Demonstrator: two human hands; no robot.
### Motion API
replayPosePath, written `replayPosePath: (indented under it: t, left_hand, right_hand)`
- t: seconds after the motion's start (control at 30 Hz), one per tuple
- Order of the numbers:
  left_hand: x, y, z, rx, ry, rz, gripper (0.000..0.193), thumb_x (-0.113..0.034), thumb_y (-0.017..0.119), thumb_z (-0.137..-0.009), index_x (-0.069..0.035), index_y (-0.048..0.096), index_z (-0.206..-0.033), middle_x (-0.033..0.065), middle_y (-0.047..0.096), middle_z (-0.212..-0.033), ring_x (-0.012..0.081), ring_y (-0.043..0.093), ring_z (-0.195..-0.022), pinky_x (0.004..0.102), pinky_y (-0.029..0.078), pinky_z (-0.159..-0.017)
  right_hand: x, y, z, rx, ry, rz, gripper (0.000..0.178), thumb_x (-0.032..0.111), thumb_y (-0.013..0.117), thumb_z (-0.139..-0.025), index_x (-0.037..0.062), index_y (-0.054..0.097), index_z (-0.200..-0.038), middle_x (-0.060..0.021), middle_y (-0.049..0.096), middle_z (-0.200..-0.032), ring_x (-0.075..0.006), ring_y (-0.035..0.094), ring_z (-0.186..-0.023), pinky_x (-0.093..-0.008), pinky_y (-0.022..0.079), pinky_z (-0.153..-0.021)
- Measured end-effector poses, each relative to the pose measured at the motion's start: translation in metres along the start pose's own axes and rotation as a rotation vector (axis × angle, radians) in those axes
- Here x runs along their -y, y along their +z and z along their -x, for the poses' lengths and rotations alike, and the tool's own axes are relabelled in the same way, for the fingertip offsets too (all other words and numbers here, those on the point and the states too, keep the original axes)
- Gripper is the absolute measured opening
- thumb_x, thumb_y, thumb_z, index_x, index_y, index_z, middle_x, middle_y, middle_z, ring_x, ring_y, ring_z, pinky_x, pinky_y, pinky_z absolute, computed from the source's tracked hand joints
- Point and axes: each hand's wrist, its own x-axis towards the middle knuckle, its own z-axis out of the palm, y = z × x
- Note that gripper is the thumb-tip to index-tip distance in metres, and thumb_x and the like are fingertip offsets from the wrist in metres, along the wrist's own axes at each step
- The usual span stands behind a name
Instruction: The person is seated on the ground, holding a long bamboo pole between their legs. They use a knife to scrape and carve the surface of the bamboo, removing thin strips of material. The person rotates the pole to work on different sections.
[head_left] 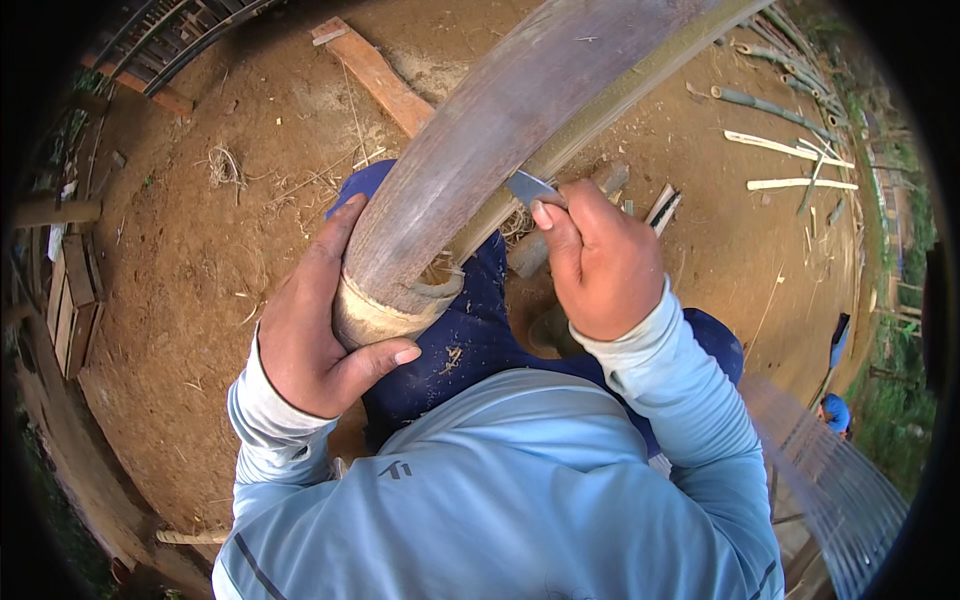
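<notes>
A thick bamboo pole, grey-brown with a pale ring near its near end, slants from my lap up to the top right. One side of it is cut away along its length, with a rough notch by the ring. My left hand wraps round the near end from the left, thumb across the pale ring. In my right fist sits a knife, its handle hidden by the fingers. The short metal blade points left and meets the pole's cut edge. My right hand stays just right of the pole.
Beyond my knees, a reddish plank lies on the brown dirt ground. Bamboo poles and pale split strips lie at the right. A tangle of fibres lies left. A corrugated sheet and a person in blue are lower right.
</notes>
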Motion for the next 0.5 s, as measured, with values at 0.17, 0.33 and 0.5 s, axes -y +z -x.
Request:
replayPosePath:
  t: [0.17,0.33,0.5]
  left_hand:
    - [-0.003,0.0,-0.001,0.001,-0.018,0.075,0.111,-0.047,0.088,-0.074,0.009,0.033,-0.152,0.0303,0.054,-0.142,0.044,0.056,-0.132,0.043,0.044,-0.109]
    - [-0.003,0.001,-0.001,0.022,-0.03,0.072,0.111,-0.045,0.088,-0.074,0.009,0.032,-0.152,0.0303,0.054,-0.142,0.0436,0.056,-0.132,0.0431,0.045,-0.109]
    - [-0.003,0.0,0.002,0.023,-0.006,0.088,0.111,-0.044,0.089,-0.074,0.009,0.031,-0.153,0.0301,0.054,-0.142,0.0438,0.057,-0.131,0.0432,0.045,-0.109]
  right_hand:
    - [-0.005,-0.017,-0.018,-0.117,0.099,0.044,0.022,0.03,0.06,-0.103,0.0101,0.063,-0.096,-0.0171,0.06,-0.064,-0.0374,0.063,-0.057,-0.0458,0.048,-0.051]
    - [-0.003,-0.004,-0.001,-0.088,0.015,0.016,0.026,0.031,0.06,-0.104,0.007,0.06,-0.094,-0.0164,0.06,-0.066,-0.0349,0.065,-0.059,-0.0455,0.05,-0.056]
    - [-0.003,-0.03,-0.031,-0.117,0.297,-0.011,0.025,0.026,0.058,-0.105,0.0035,0.064,-0.096,-0.0171,0.056,-0.07,-0.0276,0.059,-0.06,-0.0355,0.048,-0.06]
